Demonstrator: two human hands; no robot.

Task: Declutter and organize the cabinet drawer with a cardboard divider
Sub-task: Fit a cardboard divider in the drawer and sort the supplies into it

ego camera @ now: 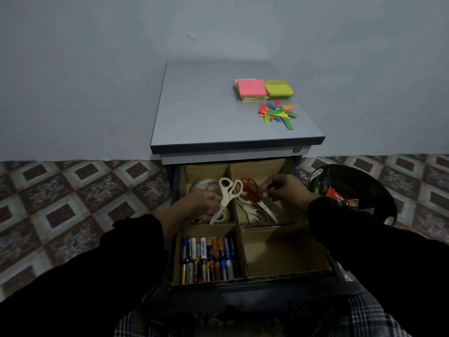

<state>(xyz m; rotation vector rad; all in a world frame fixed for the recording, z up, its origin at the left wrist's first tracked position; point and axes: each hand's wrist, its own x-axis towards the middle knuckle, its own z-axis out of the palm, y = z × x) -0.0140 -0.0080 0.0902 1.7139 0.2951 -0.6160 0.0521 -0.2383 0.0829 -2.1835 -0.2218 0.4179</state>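
The left hand [204,203] grips a pair of cream-handled scissors [227,195], handles up, over the far-left compartment of the brown cardboard divider [286,251] in the open drawer. Just right of it, the right hand [286,190] pinches something too small to tell above red-handled scissors [252,193] lying in the far-right compartment. Below the left hand, a mix of cylindrical batteries [209,260] fills the near-left compartment.

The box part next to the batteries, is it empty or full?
Empty: the near right compartment shows only bare cardboard, beside the batteries.
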